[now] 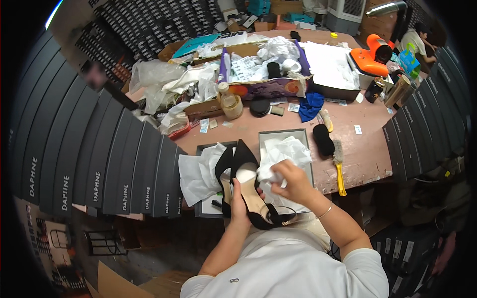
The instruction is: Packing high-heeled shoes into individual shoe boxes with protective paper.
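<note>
1. Black pointed high-heel shoe [247, 186], tan insole facing up, toe pointing to 12 o'clock, strap end near the person's torso at 6 o'clock. It sits low centre of view, over the near table edge.
2. Left hand [238, 208] grips the shoe from its 7 o'clock side, fingers curled around the sole, thumb lying on the insole.
3. Right hand [293, 181] at 3 o'clock of the shoe, fingers closed around a wad of white tissue paper [266, 173] that is pressed at the shoe's toe opening.
4. A second black shoe [224, 174] lies just beside the first at its 9 o'clock, touching it.
5. Open grey shoebox [283, 133] behind the hands at 1 o'clock, crumpled white paper inside.
6. Box lid [203, 211] at 9 o'clock, white wrapping sheet [196, 174] draped over it under the shoes.
7. Yellow-handled brush [339, 169] at 3 o'clock on the pink table [367, 149]; black oval pad [323, 140] just beside it.
8. Blue cloth [311, 105] at 1 o'clock, farther back.
9. Cardboard tray of paper clutter [258, 74] at 12 o'clock.
10. Orange handheld appliance [370, 54] at 2 o'clock, far table end.
11. Rows of dark shoeboxes [99, 169] stacked at 9 o'clock.
</note>
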A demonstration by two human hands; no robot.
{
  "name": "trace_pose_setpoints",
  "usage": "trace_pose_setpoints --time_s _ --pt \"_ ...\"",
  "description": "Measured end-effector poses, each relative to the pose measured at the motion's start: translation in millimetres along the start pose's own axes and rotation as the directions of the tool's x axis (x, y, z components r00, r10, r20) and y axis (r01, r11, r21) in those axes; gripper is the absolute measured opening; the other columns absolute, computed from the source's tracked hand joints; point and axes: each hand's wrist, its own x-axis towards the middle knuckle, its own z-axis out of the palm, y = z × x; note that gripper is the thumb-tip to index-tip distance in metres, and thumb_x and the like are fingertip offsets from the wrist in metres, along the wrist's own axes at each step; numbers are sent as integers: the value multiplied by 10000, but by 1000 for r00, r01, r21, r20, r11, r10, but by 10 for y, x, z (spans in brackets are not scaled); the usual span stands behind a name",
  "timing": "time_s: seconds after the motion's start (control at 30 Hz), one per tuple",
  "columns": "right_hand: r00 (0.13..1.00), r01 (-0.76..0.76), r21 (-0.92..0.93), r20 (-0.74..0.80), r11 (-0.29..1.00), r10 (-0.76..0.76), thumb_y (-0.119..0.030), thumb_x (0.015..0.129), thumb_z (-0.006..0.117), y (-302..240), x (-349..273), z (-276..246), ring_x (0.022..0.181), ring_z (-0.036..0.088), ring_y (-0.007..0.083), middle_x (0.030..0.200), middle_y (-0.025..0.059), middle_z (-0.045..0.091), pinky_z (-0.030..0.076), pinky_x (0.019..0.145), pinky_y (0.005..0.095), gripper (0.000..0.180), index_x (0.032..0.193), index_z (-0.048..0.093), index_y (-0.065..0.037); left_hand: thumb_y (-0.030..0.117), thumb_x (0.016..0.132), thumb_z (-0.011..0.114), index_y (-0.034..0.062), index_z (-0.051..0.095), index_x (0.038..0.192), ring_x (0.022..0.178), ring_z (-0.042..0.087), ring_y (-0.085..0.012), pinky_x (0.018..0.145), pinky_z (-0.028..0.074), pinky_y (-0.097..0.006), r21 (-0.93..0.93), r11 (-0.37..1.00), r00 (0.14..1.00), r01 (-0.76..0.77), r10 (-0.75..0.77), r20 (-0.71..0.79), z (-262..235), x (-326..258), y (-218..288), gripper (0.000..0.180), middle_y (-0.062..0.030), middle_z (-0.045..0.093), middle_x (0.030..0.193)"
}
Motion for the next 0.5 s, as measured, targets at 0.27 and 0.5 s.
trace_pose_setpoints --time_s 0.27,0.5 --pt "963 -156 -385 147 910 227 -176 693 735 573 15 299 751 618 302 861 102 593 509 672 410 274 921 618 -78 656 920 345 73 500 1225 929 610 -227 802 541 -383 38 999 999 -2 1 33 158 5 118 675 -122 595 1048" --pt "864 475 -303 336 826 -374 -171 726 603 103 197 377 682 553 188 743 25 532 409 658 316 105 789 558 -100 651 938 289 130 473 1219 912 557 -167 776 524 -395 190 981 999 35 -28 -44 180 -210 -124 620 -37 548 1011"
